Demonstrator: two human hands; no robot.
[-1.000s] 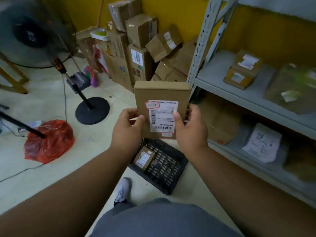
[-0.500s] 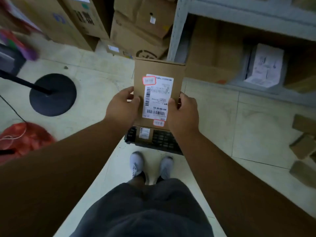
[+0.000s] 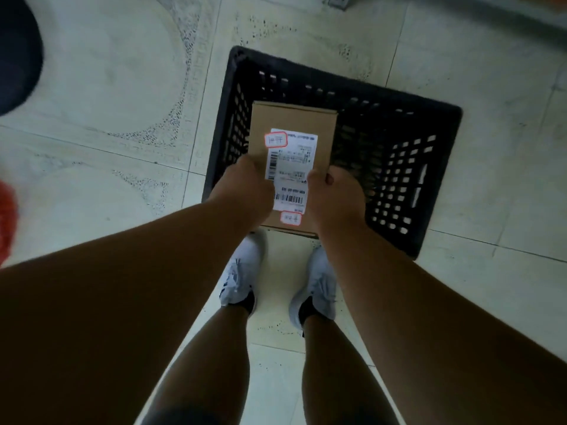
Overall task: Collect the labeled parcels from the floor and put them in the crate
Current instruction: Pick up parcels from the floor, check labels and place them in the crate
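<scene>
- The left hand (image 3: 245, 187) grips the near left edge of a flat cardboard parcel (image 3: 293, 118), its thumb lying across the top face beside the barcode.
- The right hand (image 3: 336, 194) grips the near right edge of the same parcel, thumb curled onto the edge of the white shipping label (image 3: 293, 167).
- The parcel is held face up and roughly level between the two hands, its label running lengthwise, with a small red-bordered sticker at the label's far left corner and another at its near end.
- The parcel sits over the left half of a black slotted plastic crate (image 3: 399, 167); whether it touches the crate's floor cannot be told, and its near edge overlaps the crate's near rim.
- The right half of the crate interior shows only dark perforated walls and floor.
- The crate stands on pale floor tiles (image 3: 107, 87), just beyond the person's two white shoes (image 3: 242, 271).
- Both bare forearms reach forward from the bottom corners, above bare legs.
- A dark round shape (image 3: 18, 50) lies at the upper left edge, and a blurred red thing (image 3: 6, 219) at the left edge.
</scene>
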